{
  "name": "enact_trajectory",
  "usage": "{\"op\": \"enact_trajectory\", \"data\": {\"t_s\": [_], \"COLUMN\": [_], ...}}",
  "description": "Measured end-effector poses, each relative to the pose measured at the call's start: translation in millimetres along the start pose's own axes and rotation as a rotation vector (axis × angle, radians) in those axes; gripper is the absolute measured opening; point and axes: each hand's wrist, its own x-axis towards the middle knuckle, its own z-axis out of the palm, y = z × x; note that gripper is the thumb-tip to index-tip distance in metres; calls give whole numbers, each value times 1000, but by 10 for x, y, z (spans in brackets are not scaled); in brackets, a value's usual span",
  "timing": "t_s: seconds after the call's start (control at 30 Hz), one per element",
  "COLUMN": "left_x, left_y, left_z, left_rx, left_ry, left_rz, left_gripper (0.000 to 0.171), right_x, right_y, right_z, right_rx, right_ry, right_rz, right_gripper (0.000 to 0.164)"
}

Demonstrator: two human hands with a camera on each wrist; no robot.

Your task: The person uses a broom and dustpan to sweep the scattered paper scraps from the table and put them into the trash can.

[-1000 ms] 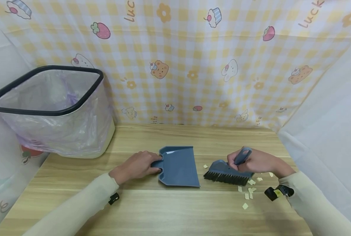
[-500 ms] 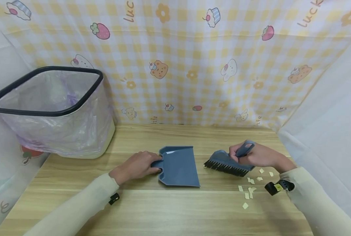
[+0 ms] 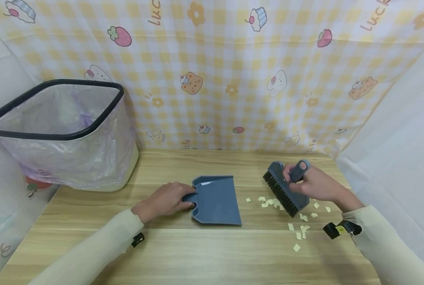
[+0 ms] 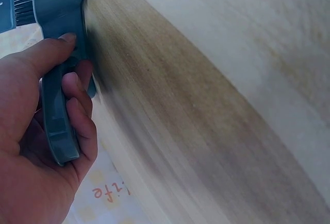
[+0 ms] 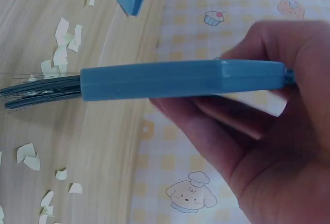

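Note:
My left hand grips the short handle of a blue dustpan that lies on the table, its wide mouth facing right. In the left wrist view the fingers curl round that handle. My right hand holds a blue hand brush by its handle, with the dark bristles angled down and left. Several small pale yellow paper scraps lie in a cluster left of the bristles. More scraps are scattered below and right of the brush. The right wrist view shows the brush edge-on above scraps.
A bin with a black rim and a clear purplish liner stands at the left back of the wooden table. A yellow checked cloth hangs behind the table, and white cloth hangs at the right.
My right hand has lifted and turned the brush, drawing it back from the dustpan side. A cluster of scraps it covered now shows. The left hand and dustpan stay put.

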Motion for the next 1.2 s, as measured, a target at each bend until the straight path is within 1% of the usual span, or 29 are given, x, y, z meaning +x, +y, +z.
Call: {"op": "enact_trajectory", "data": {"t_s": [0.07, 0.37, 0.5, 0.63, 0.7, 1.07, 1.2], "left_x": [1, 6, 14, 19, 19, 23, 33], "left_y": [0, 3, 3, 0, -2, -6, -5], "left_z": [1, -1, -4, -5, -5, -17, -34], "left_rx": [-1, -3, -2, 1, 2, -10, -17], "left_ry": [1, -7, -10, -10, -9, -29, -36], "left_rz": [1, -11, -11, -6, -4, -7, -2], "left_gripper": [42, 43, 44, 44, 44, 43, 41], "right_x": [-9, -24, -6, 43, 75, 266, 314], "right_y": [-12, -14, -15, -25, -37, -154, -172], "right_z": [-1, 39, 91, 170, 213, 412, 462], "right_rx": [-19, -178, -241, -292, -304, -289, -280], "right_ry": [18, 57, 62, 66, 70, 104, 102], "right_rz": [35, 104, 137, 168, 176, 188, 181], "right_gripper": [28, 22, 16, 14, 14, 7, 9]}}
